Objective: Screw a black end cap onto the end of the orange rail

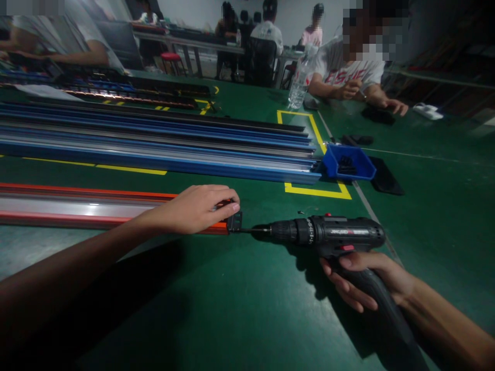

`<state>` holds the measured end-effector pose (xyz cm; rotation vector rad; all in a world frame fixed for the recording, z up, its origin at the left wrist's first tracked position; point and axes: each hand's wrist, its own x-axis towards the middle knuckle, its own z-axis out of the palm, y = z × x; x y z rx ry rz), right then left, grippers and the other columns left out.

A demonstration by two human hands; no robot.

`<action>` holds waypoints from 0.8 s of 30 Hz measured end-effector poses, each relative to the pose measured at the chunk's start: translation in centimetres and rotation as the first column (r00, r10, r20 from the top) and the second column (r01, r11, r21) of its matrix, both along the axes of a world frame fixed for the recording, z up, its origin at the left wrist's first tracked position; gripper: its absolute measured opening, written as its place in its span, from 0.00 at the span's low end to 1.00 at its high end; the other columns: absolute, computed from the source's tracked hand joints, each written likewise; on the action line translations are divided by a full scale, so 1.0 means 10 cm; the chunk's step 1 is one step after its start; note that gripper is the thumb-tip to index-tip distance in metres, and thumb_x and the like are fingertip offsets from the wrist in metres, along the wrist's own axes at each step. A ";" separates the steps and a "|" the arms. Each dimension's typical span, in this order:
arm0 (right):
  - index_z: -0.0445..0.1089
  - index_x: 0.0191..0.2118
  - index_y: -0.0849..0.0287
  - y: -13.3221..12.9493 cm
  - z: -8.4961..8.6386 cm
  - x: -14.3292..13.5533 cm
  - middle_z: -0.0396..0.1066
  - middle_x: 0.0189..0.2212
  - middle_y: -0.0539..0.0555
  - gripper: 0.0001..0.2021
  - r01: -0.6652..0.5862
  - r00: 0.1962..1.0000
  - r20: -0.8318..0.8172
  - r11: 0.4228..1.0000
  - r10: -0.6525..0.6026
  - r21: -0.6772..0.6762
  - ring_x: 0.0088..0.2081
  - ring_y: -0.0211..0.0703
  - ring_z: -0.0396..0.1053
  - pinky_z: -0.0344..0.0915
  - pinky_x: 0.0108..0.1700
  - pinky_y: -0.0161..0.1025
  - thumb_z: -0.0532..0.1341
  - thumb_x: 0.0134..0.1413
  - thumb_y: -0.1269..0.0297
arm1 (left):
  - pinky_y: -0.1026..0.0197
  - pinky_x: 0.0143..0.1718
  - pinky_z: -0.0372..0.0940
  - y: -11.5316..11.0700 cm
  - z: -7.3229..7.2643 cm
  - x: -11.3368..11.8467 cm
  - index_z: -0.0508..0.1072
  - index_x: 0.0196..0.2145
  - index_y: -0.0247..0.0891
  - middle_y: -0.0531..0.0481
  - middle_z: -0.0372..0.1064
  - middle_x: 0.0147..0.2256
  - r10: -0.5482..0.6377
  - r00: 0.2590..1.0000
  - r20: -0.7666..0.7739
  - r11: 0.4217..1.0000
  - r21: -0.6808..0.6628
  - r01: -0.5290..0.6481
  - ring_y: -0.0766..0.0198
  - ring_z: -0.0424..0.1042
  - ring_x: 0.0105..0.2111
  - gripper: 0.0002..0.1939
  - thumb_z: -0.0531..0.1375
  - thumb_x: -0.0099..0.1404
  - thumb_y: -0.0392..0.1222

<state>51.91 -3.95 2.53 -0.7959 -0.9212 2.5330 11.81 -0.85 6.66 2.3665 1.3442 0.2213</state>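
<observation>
A long orange and silver profile [96,208] lies on the green table, a black end cap [235,221] at its right end. My left hand [201,208] is closed round that end, its thumb and fingers at the cap. In my right hand [367,281] is a black cordless drill [344,234], held by its handle and pointing left. The drill's long bit [251,230] reaches the lower part of the end cap. Whether a screw sits at its tip cannot be made out.
Blue and black profiles [193,149] lie behind, beside a blue bin [353,167] holding small black parts. A dark flat object [386,178], a plastic bottle [297,85] and a seated person [348,72] are farther back. Another person sits at the upper left.
</observation>
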 end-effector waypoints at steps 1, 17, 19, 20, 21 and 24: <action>0.81 0.43 0.67 0.00 0.00 0.00 0.77 0.26 0.55 0.14 0.000 1.000 0.003 1.000 0.000 -0.001 0.14 0.30 0.64 0.73 0.24 0.31 0.65 0.60 0.61 | 0.58 0.40 0.60 0.00 0.00 0.00 0.76 0.46 0.43 0.49 0.75 0.44 -0.001 1.000 0.003 1.000 0.000 0.001 0.58 0.73 0.42 0.22 0.48 0.78 0.57; 0.81 0.44 0.67 0.00 -0.01 0.01 0.77 0.27 0.54 0.14 -0.018 1.000 -0.023 1.000 0.018 -0.021 0.14 0.30 0.66 0.74 0.25 0.32 0.66 0.60 0.61 | 0.58 0.42 0.60 0.00 -0.01 0.00 0.76 0.46 0.43 0.49 0.75 0.44 -0.005 1.000 -0.004 1.000 0.007 0.005 0.58 0.73 0.42 0.22 0.47 0.78 0.57; 0.81 0.44 0.67 0.00 0.00 0.00 0.77 0.27 0.54 0.14 -0.012 1.000 -0.018 1.000 0.012 -0.015 0.14 0.30 0.65 0.74 0.25 0.31 0.66 0.60 0.61 | 0.58 0.41 0.60 0.00 -0.01 0.00 0.76 0.46 0.43 0.49 0.75 0.44 -0.008 1.000 -0.003 1.000 0.011 0.008 0.58 0.73 0.42 0.22 0.47 0.78 0.57; 0.81 0.44 0.66 0.00 0.00 -0.01 0.77 0.27 0.54 0.13 -0.012 1.000 -0.018 1.000 0.011 -0.011 0.14 0.30 0.65 0.73 0.25 0.31 0.66 0.60 0.61 | 0.58 0.41 0.60 0.00 -0.01 -0.01 0.76 0.47 0.43 0.49 0.75 0.44 -0.009 1.000 -0.002 1.000 0.011 0.009 0.58 0.73 0.42 0.22 0.47 0.78 0.57; 0.81 0.44 0.66 0.00 0.01 -0.02 0.77 0.27 0.54 0.13 -0.012 1.000 -0.019 1.000 0.012 -0.007 0.14 0.30 0.65 0.73 0.25 0.31 0.66 0.60 0.61 | 0.58 0.40 0.60 0.00 -0.01 -0.01 0.76 0.47 0.43 0.49 0.75 0.44 -0.010 1.000 -0.001 1.000 0.011 0.010 0.58 0.73 0.42 0.22 0.47 0.78 0.57; 0.80 0.43 0.66 0.00 0.02 -0.03 0.76 0.27 0.53 0.13 -0.011 1.000 -0.017 1.000 0.011 0.000 0.14 0.29 0.64 0.73 0.25 0.31 0.66 0.59 0.61 | 0.58 0.40 0.60 0.00 -0.01 -0.01 0.75 0.47 0.43 0.49 0.75 0.44 -0.010 1.000 0.002 1.000 0.007 0.010 0.58 0.72 0.42 0.22 0.47 0.78 0.57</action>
